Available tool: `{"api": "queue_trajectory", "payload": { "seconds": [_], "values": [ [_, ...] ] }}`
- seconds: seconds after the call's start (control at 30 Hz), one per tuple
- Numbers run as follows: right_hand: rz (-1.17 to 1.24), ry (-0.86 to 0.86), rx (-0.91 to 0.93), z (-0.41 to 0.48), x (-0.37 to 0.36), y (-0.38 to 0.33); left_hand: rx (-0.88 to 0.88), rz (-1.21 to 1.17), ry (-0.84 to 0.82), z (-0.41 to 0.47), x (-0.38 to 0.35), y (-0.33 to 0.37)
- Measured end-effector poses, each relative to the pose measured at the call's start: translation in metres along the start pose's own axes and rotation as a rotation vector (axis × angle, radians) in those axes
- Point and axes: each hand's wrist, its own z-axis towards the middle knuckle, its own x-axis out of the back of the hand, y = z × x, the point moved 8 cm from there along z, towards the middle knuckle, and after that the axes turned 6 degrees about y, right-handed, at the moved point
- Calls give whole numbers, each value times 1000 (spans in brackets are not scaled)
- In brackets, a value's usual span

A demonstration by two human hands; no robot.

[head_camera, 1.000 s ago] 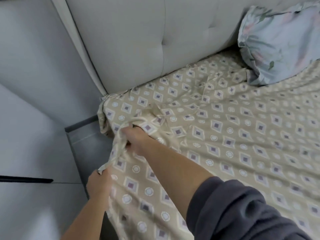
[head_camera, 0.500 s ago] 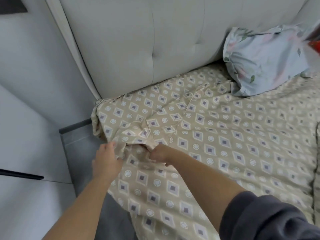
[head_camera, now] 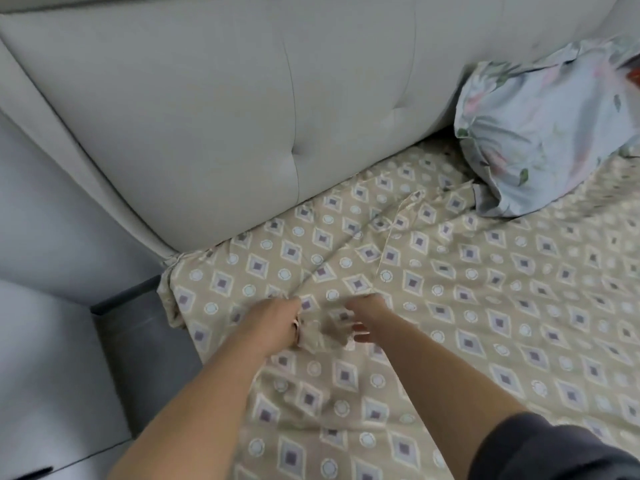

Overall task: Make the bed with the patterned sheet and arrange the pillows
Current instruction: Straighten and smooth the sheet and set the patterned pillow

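No readable text, labels, brands, numbers or signs anywhere.

1. The patterned sheet [head_camera: 485, 306], beige with purple-centred diamonds and pale rings, lay spread over the bed on every side of both grips.
2. A small wad of it stood bunched between the left grip [head_camera: 277, 320], which clutched it, and the right grip [head_camera: 367, 317], whose blurred fingers met its far edge.
3. A creased ridge ran from the wad up and away to the right.
4. Left of the left grip, the sheet's corner hung rumpled over the bed's edge.
5. The pillow [head_camera: 540, 133], pale blue with a floral print, sat well apart, beyond and right of the right grip, propped against the headboard [head_camera: 242, 116], its lower edge on the sheet.
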Motion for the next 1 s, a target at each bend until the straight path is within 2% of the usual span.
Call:
{"api": "queue_trajectory", "payload": {
  "seconds": [0.07, 0.1, 0.17, 0.23, 0.3, 0.43, 0.5, 0.53, 0.63, 0.7, 0.77, 0.87, 0.93, 1.0],
  "values": [
    [117, 174, -28, 16, 9, -12, 93, -120, 75, 17, 17, -26],
    [151, 206, -51, 19, 11, -14, 133, -160, 125, 22, 25, -39],
    [217, 156, -70, 26, 5, -25, 150, -198, 198, 28, 35, -65],
    [266, 107, -65, 29, -4, -39, 82, -178, 164, 35, 32, -84],
    [284, 119, 43, 32, -9, -68, 29, -171, 101, 38, 30, -95],
    [174, 130, 409, 27, -47, -149, -15, -10, 146, 31, 39, -115],
    [90, 161, 514, 30, -69, -175, 149, 123, 206, 23, 45, -144],
    [78, 182, 535, 35, -77, -182, 255, 192, 171, 18, 45, -159],
    [12, 222, 518, 52, -89, -185, 339, 245, 102, 16, 34, -175],
    [-54, 170, 542, 51, -97, -183, 392, 86, 166, 17, 32, -179],
    [-138, 31, 597, 49, -114, -180, 390, -166, 304, 23, 30, -187],
    [-418, -102, 659, 46, -128, -173, 246, -360, 261, 33, 25, -175],
    [-441, -159, 689, 42, -132, -174, 201, -331, 193, 28, 28, -166],
    [-559, -193, 731, 35, -135, -173, 137, -7, 202, 26, 32, -166]
  ]
}}
